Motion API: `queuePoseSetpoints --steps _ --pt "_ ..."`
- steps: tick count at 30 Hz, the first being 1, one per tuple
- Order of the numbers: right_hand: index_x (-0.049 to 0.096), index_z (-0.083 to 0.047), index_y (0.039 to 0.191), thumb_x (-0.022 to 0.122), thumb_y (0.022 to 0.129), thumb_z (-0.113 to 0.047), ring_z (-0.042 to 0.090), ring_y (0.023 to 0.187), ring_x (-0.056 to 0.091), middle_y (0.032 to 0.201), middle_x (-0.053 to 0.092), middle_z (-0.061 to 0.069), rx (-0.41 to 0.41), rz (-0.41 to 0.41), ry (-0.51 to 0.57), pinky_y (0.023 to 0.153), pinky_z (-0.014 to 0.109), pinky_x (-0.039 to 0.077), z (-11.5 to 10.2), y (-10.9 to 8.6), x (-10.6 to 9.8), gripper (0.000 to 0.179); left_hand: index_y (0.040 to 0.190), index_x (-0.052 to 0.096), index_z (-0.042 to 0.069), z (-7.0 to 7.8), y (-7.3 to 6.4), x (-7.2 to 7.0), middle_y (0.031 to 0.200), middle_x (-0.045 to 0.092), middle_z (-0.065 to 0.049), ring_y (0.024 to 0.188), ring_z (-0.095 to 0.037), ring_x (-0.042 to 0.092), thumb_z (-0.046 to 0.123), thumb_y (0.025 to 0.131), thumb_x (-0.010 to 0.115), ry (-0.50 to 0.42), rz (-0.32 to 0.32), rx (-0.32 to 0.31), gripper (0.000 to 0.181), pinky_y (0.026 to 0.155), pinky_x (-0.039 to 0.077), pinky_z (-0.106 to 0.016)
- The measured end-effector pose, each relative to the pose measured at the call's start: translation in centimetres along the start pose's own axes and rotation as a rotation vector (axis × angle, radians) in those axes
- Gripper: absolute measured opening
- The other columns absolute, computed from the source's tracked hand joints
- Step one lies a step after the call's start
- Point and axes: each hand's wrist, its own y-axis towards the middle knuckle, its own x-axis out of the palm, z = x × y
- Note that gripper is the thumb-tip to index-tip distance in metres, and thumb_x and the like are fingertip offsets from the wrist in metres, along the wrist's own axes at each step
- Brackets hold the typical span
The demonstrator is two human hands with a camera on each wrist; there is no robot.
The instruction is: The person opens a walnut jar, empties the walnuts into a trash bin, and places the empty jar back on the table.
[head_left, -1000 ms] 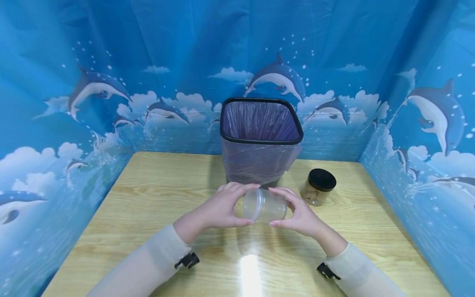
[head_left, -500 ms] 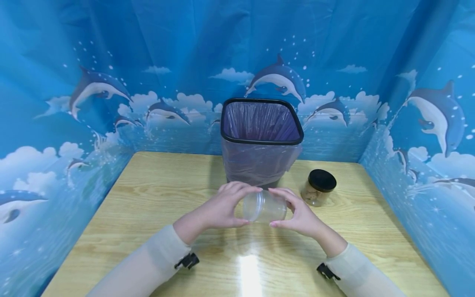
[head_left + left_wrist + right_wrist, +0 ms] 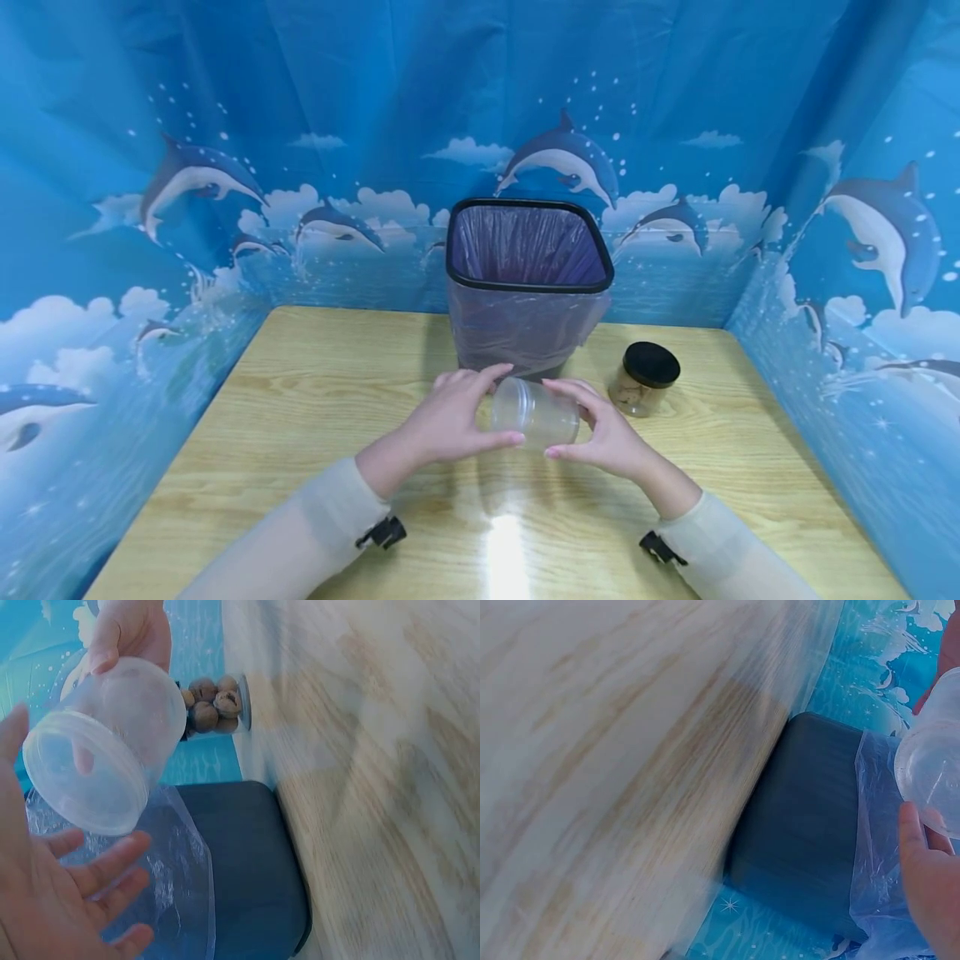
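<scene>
A clear plastic jar point(image 3: 553, 419) lies on its side in the air above the table, its translucent lid point(image 3: 508, 411) facing left. My right hand point(image 3: 617, 435) grips the jar by its base end, thumb below and fingers above. Beside the lid, my left hand point(image 3: 452, 423) is spread, thumb and fingers apart. In the left wrist view the left hand's fingers point(image 3: 105, 874) are loosely extended around the lid's rim, with a gap visible between the palm and the lid. Nothing shows inside the jar.
Behind the hands stands a trash bin point(image 3: 530, 288) with a black rim and a purple liner. Right of it is a black-lidded jar point(image 3: 651, 365) holding walnuts point(image 3: 213, 705). A dolphin-print curtain point(image 3: 375, 100) encloses the wooden table point(image 3: 315, 375) at back and sides.
My left hand has loosened from the lid, its thumb and fingers spreading and turning slightly. The right hand and the jar have barely moved.
</scene>
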Motion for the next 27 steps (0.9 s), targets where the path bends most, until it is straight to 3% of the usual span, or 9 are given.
queuePoseSetpoints --steps 4,10,16,27 --pt "0.049 -0.014 0.147 0.091 0.073 -0.010 0.019 0.127 0.047 0.144 0.047 0.004 0.004 0.004 0.003 0.105 0.024 0.042 0.02 0.02 0.00 0.085 0.154 0.038 0.018 0.32 0.01 0.09 0.104 0.068 0.001 0.096 -0.018 0.060 0.077 0.084 0.056 -0.013 -0.009 -0.076 0.093 0.108 0.035 -0.050" --pt "0.050 -0.014 0.147 0.091 0.073 -0.011 0.019 0.128 0.046 0.144 0.047 0.004 0.008 0.005 0.006 0.105 0.024 0.041 -0.02 0.00 0.01 0.085 0.148 0.045 0.019 0.29 0.14 0.25 0.091 0.064 0.006 0.080 -0.012 0.056 0.076 0.085 0.057 -0.001 -0.021 -0.084 0.086 0.103 0.040 -0.048" --pt "0.050 -0.016 0.147 0.091 0.073 -0.012 0.020 0.128 0.046 0.143 0.047 0.003 0.015 0.003 0.001 0.106 0.024 0.041 -0.03 -0.07 -0.03 0.084 0.150 0.042 0.023 0.28 0.06 0.18 0.100 0.067 0.003 0.094 -0.017 0.059 0.074 0.083 0.061 -0.037 -0.030 -0.078 0.087 0.105 0.038 -0.049" --pt "0.050 -0.017 0.147 0.090 0.074 -0.014 0.021 0.130 0.045 0.144 0.047 0.002 0.032 -0.002 -0.022 0.108 0.025 0.038 -0.08 -0.29 -0.11 0.083 0.154 0.037 0.028 -0.04 0.00 0.01 0.114 0.062 0.004 0.113 -0.019 0.053 0.061 0.080 0.075 -0.077 -0.044 0.015 0.090 0.110 0.030 -0.053"
